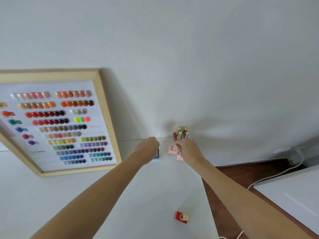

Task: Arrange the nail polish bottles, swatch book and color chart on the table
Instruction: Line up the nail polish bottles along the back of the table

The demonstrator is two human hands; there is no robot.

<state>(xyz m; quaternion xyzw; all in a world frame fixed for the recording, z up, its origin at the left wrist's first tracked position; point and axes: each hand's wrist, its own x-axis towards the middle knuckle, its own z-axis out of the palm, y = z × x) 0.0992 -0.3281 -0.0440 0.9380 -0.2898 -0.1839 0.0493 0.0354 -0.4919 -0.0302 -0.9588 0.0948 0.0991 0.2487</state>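
Observation:
A wood-framed color chart (pixel 57 121) with rows of nail swatches leans against the wall at the left of the white table (pixel 155 195). My left hand (pixel 148 150) is closed over a blue nail polish bottle (pixel 157 156) near the wall. My right hand (pixel 187 150) grips a pink bottle (pixel 172 150) among other pink bottles. Just behind them, several gold-capped bottles (pixel 182 133) stand clustered against the wall. A lone red bottle with a gold cap (pixel 181 217) stands near the table's front. No swatch book is in view.
The table's right edge (pixel 209 204) drops to a brown wooden floor (pixel 241 171). A white cable (pixel 276 175) runs across the floor toward the wall. Another white surface (pixel 293 192) fills the lower right corner.

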